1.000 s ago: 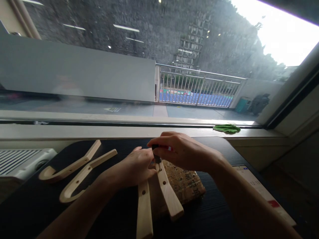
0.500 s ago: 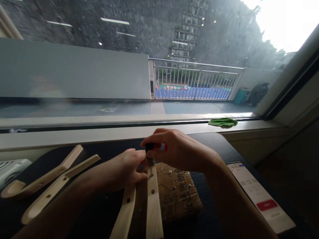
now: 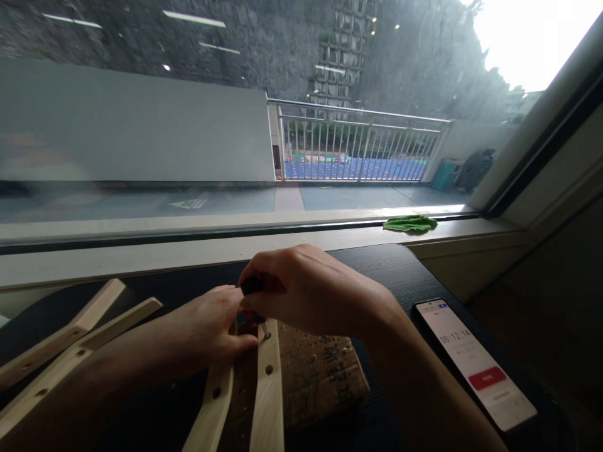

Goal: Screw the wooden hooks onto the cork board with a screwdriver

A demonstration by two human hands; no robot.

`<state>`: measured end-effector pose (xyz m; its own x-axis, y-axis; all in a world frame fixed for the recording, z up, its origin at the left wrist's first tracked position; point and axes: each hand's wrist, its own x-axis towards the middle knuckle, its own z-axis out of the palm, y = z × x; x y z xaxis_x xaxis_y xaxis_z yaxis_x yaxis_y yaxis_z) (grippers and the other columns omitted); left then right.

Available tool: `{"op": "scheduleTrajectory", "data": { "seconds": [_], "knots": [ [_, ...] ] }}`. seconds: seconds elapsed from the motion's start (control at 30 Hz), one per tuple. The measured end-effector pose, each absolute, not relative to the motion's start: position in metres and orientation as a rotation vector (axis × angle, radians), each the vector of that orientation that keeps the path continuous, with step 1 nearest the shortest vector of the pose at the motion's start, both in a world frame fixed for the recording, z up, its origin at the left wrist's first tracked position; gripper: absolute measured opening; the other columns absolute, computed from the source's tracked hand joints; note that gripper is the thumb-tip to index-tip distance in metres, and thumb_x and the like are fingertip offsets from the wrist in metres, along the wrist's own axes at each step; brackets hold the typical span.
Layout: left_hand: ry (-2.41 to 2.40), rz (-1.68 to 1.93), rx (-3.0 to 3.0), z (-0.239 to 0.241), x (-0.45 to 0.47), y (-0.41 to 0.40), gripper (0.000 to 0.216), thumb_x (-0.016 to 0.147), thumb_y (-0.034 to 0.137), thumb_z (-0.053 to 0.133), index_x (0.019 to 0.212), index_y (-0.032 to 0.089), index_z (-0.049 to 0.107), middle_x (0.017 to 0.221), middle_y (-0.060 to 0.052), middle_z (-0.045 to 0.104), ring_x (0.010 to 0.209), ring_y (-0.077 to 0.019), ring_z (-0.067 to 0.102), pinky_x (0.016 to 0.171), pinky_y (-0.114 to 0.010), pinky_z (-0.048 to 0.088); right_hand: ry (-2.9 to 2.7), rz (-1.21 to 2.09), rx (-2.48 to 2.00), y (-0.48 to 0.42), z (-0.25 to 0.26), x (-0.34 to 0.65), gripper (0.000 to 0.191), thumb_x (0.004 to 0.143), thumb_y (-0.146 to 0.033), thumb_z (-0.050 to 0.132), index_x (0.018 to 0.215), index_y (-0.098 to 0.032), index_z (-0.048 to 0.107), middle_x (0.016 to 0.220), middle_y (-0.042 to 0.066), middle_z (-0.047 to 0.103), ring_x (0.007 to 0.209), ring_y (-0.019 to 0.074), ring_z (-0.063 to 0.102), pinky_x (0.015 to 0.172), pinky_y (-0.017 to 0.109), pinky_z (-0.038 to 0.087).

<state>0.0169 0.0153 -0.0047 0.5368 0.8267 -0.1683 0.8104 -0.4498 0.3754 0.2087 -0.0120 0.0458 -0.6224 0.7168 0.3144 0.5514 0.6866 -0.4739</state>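
My right hand (image 3: 311, 292) is closed round the dark handle of a screwdriver (image 3: 252, 286). The screwdriver is tilted, with its shaft tip at the far hole of a pale wooden bar (image 3: 267, 405). My left hand (image 3: 214, 323) grips the far end of the wooden parts, thumb towards me; its fingertips are partly hidden behind my right hand. Beside that bar, to its left, runs a second holed wooden bar (image 3: 210, 411). Under them lies a worn brown block (image 3: 320, 370) with dark writing on it.
Two more bent wooden pieces, one at the back (image 3: 89, 311) and one nearer (image 3: 117, 326), lie left on the black table (image 3: 377, 260). A phone (image 3: 485, 376) showing a timer lies right. A green cloth (image 3: 409, 223) rests on the windowsill (image 3: 339, 238).
The view has shifted, so everything sits further left. The screwdriver has tilted over, and my right hand has turned with it. My left hand keeps its hold.
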Motion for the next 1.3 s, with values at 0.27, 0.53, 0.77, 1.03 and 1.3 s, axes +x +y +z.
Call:
{"op": "scheduleTrajectory", "data": {
  "seconds": [0.27,0.53,0.77,1.03,1.3],
  "knots": [
    [1.307,0.046,2.316,-0.001,0.021,0.010,0.019,0.072,0.034,0.055,0.080,0.018,0.062,0.078,0.000,0.064,0.068,-0.0152,0.056,0.062,-0.023,0.042,-2.362,0.296,-1.093,-0.007,0.037,0.205,0.029,0.084,-0.045,0.048,0.082,-0.017,0.054,0.070,0.000,0.058,0.059,0.0093,0.045,0.051,0.023,0.025],
    [1.309,0.029,2.364,0.002,0.024,0.009,0.014,0.072,0.030,0.056,0.075,0.017,0.061,0.061,0.004,0.057,0.057,-0.0125,0.050,0.053,-0.021,0.036,-2.294,0.246,-1.152,-0.004,0.032,0.204,0.022,0.083,-0.038,0.046,0.087,-0.018,0.054,0.071,0.000,0.059,0.059,0.0095,0.045,0.052,0.023,0.025],
    [1.231,0.057,2.323,0.009,0.027,0.009,0.017,0.073,0.028,0.056,0.083,0.018,0.064,0.079,0.001,0.067,0.078,-0.0176,0.059,0.068,-0.023,0.042,-2.433,0.280,-1.002,-0.018,0.041,0.204,0.023,0.087,-0.031,0.041,0.097,-0.024,0.060,0.085,-0.001,0.066,0.075,0.0136,0.056,0.060,0.025,0.034],
    [1.288,-0.058,2.349,0.016,0.032,0.009,0.020,0.071,0.027,0.057,0.086,0.020,0.067,0.088,-0.001,0.069,0.089,-0.0216,0.060,0.075,-0.027,0.044,-2.484,0.231,-1.031,-0.024,0.047,0.204,0.022,0.088,-0.031,0.042,0.080,-0.023,0.062,0.072,-0.001,0.065,0.065,0.0132,0.056,0.058,0.025,0.035],
    [1.275,-0.006,2.375,-0.007,0.018,0.016,0.019,0.073,0.036,0.055,0.078,0.019,0.062,0.083,0.000,0.065,0.071,-0.0160,0.059,0.064,-0.024,0.043,-2.391,0.121,-1.168,-0.015,0.043,0.202,0.029,0.087,-0.041,0.044,0.077,-0.021,0.062,0.064,0.001,0.060,0.055,0.0129,0.049,0.050,0.027,0.029]
  ]
}}
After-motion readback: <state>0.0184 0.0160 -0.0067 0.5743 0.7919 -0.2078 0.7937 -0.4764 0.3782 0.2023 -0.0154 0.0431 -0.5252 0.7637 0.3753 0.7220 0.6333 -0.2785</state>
